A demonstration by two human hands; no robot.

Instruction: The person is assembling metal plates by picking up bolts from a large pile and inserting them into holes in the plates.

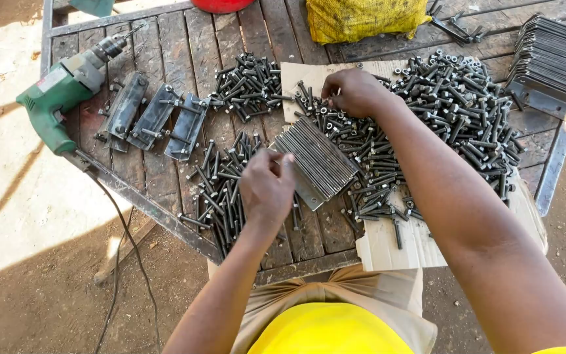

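My left hand [266, 187] is closed around a dark bolt, held just above the near pile of long bolts [221, 190] and beside a small stack of thin metal plates [319, 160]. My right hand [355, 92] reaches into the big heap of bolts with nuts [453, 105] on a cardboard sheet [394, 246], its fingers pinched among the bolts at the heap's left edge. What the right fingers hold is hidden.
A green electric drill [63, 88] lies at the table's left edge, its cord [122, 242] trailing to the ground. Three bolted metal brackets [155, 118] sit beside it. Another bolt pile [247, 85], a yellow sack [365, 18] and a tall plate stack [555, 62] lie farther back.
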